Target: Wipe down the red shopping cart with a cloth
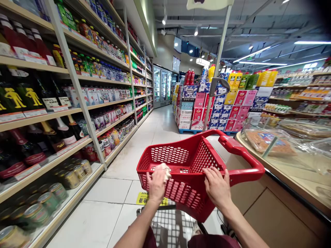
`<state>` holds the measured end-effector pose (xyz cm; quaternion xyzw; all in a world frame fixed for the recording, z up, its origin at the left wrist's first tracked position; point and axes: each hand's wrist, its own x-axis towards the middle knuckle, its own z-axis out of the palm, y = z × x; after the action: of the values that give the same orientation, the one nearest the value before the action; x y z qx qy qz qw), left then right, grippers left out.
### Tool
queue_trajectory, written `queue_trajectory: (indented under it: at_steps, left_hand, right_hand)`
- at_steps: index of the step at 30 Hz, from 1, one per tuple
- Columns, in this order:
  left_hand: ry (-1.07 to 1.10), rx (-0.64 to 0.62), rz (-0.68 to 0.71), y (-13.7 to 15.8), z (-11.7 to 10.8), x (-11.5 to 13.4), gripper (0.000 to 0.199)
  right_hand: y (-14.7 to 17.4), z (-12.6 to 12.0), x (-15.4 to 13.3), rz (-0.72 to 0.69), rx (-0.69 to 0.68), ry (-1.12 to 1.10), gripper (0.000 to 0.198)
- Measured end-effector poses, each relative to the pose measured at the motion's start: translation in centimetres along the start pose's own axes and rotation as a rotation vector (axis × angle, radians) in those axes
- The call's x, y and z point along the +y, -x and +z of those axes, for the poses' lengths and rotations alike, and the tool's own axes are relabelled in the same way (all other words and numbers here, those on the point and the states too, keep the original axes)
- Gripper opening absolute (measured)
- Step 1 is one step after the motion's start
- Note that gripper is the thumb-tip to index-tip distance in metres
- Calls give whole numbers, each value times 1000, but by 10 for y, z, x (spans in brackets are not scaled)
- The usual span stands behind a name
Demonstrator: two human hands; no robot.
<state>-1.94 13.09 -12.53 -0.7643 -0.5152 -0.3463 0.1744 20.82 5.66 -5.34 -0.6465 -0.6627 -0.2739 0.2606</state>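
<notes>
A red plastic shopping cart [191, 190] with perforated basket walls stands right before me, its thick handle [245, 155] pointing to the right. My left hand [156, 184] presses a crumpled whitish cloth [165, 171] against the near rim, toward the basket's left end. Farther right along that same rim, my right hand [217, 184] rests with its fingers curled over the edge. No goods show inside the part of the basket I can see.
Drink shelves [113, 103] line the left side. A display stack of boxed drinks [219, 106] stands ahead, with a metal pole [216, 72] before it. On the right is a counter [258, 151] with packaged food. A yellow floor sign [143, 198] lies beneath the cart.
</notes>
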Motion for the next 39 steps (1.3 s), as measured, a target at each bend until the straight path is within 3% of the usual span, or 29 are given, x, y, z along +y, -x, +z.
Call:
queue_trajectory:
  at_steps: [2, 4, 8, 10, 15, 17, 21, 27, 31, 33, 37, 39]
  left_hand:
    - [59, -19, 171, -1, 1, 11, 48]
    - [74, -28, 238, -2, -1, 11, 47]
    - [-25, 2, -6, -2, -7, -15, 48]
    - [-35, 10, -33, -2, -5, -14, 48]
    - [79, 4, 267, -3, 4, 13, 45]
    - [64, 10, 217, -2, 1, 0, 44]
    - [-37, 14, -38, -1, -5, -25, 49]
    - [89, -22, 222, -3, 6, 7, 49]
    - [1, -30, 8, -2, -3, -20, 51]
    - [-9, -28, -32, -2, -4, -19, 52]
    - [101, -27, 237, -3, 2, 20, 48]
    - [114, -22, 305, -4, 3, 28, 45]
  right_hand:
    - [-2, -1, -8, -26, -15, -32, 32]
    - [-3, -1, -11, -29, -11, -48, 32]
    - [-2, 0, -2, 12, 22, -20, 31]
    - [-1, 1, -4, 9, 21, -16, 31]
    - [1, 4, -20, -70, -14, -59, 34]
    - [3, 4, -16, -55, -6, -64, 33]
    - [7, 3, -4, -19, 24, -58, 32]
    - [-2, 1, -18, -85, 15, -79, 33]
    - [0, 3, -10, -41, 20, -68, 33]
    - [2, 4, -11, -30, 13, -75, 33]
    - [1, 6, -27, -80, -10, -133, 35]
    - [1, 8, -31, -95, 0, -141, 36]
